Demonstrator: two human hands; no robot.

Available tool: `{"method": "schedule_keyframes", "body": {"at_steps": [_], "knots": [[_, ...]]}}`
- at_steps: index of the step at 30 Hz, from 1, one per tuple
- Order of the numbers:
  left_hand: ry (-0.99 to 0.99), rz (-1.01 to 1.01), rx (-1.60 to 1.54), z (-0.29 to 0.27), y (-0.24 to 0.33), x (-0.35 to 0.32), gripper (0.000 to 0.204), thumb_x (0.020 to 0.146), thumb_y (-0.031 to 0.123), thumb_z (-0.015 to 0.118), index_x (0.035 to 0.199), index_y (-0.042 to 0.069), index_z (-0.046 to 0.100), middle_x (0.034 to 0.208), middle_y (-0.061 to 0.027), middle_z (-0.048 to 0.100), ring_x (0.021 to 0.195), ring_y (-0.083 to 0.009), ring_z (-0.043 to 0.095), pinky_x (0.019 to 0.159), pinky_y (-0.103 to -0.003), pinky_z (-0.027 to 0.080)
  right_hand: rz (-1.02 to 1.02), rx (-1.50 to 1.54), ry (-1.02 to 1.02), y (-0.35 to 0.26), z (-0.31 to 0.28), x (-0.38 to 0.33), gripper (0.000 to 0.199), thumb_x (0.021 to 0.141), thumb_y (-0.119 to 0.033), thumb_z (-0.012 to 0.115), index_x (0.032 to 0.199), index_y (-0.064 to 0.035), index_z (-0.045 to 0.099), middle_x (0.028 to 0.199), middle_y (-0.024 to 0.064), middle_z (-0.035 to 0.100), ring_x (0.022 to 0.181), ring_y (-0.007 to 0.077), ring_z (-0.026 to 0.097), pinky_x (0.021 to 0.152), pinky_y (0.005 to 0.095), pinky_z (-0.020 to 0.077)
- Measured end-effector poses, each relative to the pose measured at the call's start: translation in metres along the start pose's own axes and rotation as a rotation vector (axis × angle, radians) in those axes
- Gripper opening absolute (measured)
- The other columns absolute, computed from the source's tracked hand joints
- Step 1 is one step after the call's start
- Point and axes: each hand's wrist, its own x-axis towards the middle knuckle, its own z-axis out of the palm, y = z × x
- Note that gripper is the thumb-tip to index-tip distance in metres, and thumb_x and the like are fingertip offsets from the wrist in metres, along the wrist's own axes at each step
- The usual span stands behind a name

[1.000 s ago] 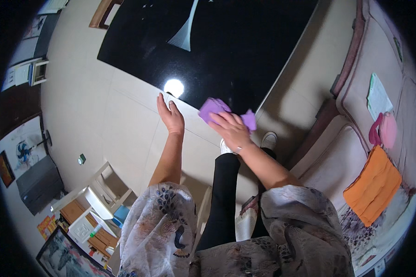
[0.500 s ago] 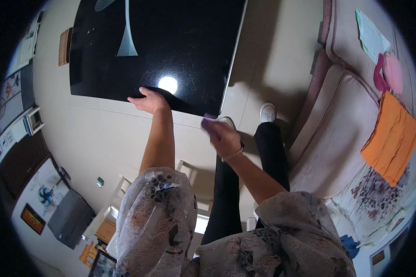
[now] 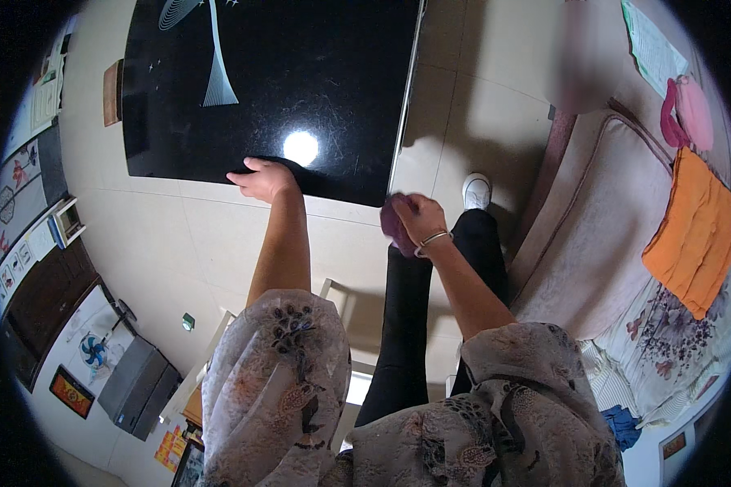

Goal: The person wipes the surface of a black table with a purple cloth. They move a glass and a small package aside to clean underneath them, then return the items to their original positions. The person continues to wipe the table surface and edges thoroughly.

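Floor: pale beige tiles (image 3: pixel 179 243), filling the centre.
Sofa: pinkish upholstered seat (image 3: pixel 593 243) at 3 o'clock.
Cloth: orange, folded (image 3: pixel 694 231), lying at 3 o'clock.
Cabinet: dark wood (image 3: pixel 45 300) at 9 o'clock.
Light: ceiling lamp's bright reflection (image 3: pixel 300 148) at 12 o'clock.

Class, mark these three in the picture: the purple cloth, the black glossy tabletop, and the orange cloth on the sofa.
purple cloth (image 3: pixel 391 229), head view, bunched part left of the right hand.
black glossy tabletop (image 3: pixel 300 73), head view, bare middle of its surface.
orange cloth (image 3: pixel 690 231), head view, its middle.
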Motion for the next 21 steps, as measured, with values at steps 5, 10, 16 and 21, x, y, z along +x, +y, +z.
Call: {"method": "schedule_keyframes", "body": {"at_steps": [5, 10, 16, 21], "knots": [[0.013, 0.015, 0.024, -0.001, -0.001, 0.002, 0.06, 0.103, 0.036, 0.036, 0.151, 0.006, 0.016, 0.145, -0.0265, 0.03, 0.129, -0.0401, 0.042, 0.108, -0.045, 0.04, -0.045, 0.327, 0.038, 0.005, -0.01, -0.017, 0.029, 0.087, -0.028, 0.067, 0.1, -0.0028, 0.066, 0.087, 0.016, 0.069, 0.079, 0.027, 0.069, 0.075, 0.0355, 0.0536], [-0.004, -0.009, -0.005, 0.001, -0.001, 0.006, 0.06, 0.102, 0.037, 0.036, 0.151, 0.007, 0.017, 0.144, -0.0262, 0.031, 0.128, -0.04, 0.044, 0.108, -0.045, 0.04, -0.04, 0.167, 0.098, -0.025, -0.009, 0.002, 0.031, 0.084, -0.03, 0.069, 0.096, -0.002, 0.066, 0.078, 0.0154, 0.069, 0.076, 0.0252, 0.069, 0.071, 0.0339, 0.0531], [0.021, 0.008, 0.012, 0.002, -0.004, 0.005, 0.06, 0.102, 0.036, 0.038, 0.15, 0.005, 0.02, 0.143, -0.0269, 0.033, 0.127, -0.0405, 0.044, 0.107, -0.045, 0.041, 0.088, 0.196, -0.017, 0.001, 0.0, 0.014, 0.029, 0.081, -0.029, 0.07, 0.089, -0.001, 0.069, 0.08, 0.0144, 0.07, 0.073, 0.0255, 0.067, 0.07, 0.0332, 0.0519], [-0.008, 0.015, -0.013, 0.0, -0.008, 0.005, 0.06, 0.102, 0.036, 0.037, 0.15, 0.005, 0.019, 0.142, -0.0269, 0.033, 0.127, -0.0409, 0.045, 0.107, -0.045, 0.041, -0.065, 0.302, 0.172, 0.01, 0.003, 0.009, 0.025, 0.082, -0.024, 0.069, 0.093, -0.0022, 0.065, 0.083, 0.0136, 0.07, 0.078, 0.0254, 0.069, 0.073, 0.0342, 0.0533]]}}
